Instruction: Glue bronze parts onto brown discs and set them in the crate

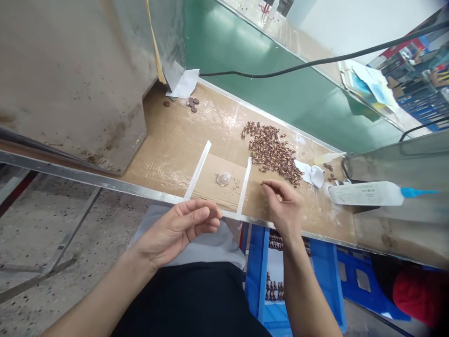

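Observation:
Over the front edge of the cardboard-covered bench [168,154] my left hand [182,229] is loosely closed, fingers curled in towards the thumb. Whatever it holds, if anything, is hidden. My right hand [286,206] pinches a small dark piece [263,183] between thumb and fingertips, just above the bench and right of a white strip [244,187]. A pile of small brown-and-gold pieces [271,150] lies beyond that hand. Between the two white strips stands a small clear dish [223,178] with tiny specks [236,184] scattered beside it.
To the right lies a white bottle [366,194] with a blue nozzle, near crumpled white tissue [312,174]. Brown discs [192,104] sit at the back left. Below the bench is a blue crate [257,276] with rows of brown pieces [275,290]. A black cable [280,71] crosses above.

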`<state>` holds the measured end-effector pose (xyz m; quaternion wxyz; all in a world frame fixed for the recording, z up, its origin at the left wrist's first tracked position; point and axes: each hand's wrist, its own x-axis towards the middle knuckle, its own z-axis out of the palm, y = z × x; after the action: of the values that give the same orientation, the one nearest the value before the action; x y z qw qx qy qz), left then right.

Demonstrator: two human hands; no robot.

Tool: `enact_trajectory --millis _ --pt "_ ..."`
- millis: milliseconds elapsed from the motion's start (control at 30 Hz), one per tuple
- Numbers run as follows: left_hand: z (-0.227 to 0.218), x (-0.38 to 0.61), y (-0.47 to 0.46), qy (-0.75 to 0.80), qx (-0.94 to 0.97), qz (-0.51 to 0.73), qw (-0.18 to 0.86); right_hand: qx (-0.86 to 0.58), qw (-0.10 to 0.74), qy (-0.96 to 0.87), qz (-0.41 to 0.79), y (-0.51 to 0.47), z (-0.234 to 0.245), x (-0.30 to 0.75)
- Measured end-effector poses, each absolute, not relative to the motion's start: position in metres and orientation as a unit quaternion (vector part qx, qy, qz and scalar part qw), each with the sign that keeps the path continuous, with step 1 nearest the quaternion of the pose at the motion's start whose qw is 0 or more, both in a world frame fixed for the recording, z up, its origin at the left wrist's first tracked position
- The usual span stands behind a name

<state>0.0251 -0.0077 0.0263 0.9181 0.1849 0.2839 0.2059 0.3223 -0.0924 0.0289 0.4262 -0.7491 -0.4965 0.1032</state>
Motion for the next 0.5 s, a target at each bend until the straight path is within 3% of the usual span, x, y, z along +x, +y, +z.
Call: enact_trajectory --millis 100,233,500 --pt "0.027 0.019 -0.002 0.291 0.23 0.191 0.909 -0.754 0.374 -0.538 0.036 -0.098 0.015 0.337" --pt "0.024 0.01 0.008 0.286 0.257 0.193 0.903 -0.754 0.374 -0.54 0.018 -0.1 0.008 0.34" --pt "0.019 0.018 0.032 0.329 0.284 0.307 0.847 -0.703 0.488 -0.51 0.083 -0.079 0.027 0.303"
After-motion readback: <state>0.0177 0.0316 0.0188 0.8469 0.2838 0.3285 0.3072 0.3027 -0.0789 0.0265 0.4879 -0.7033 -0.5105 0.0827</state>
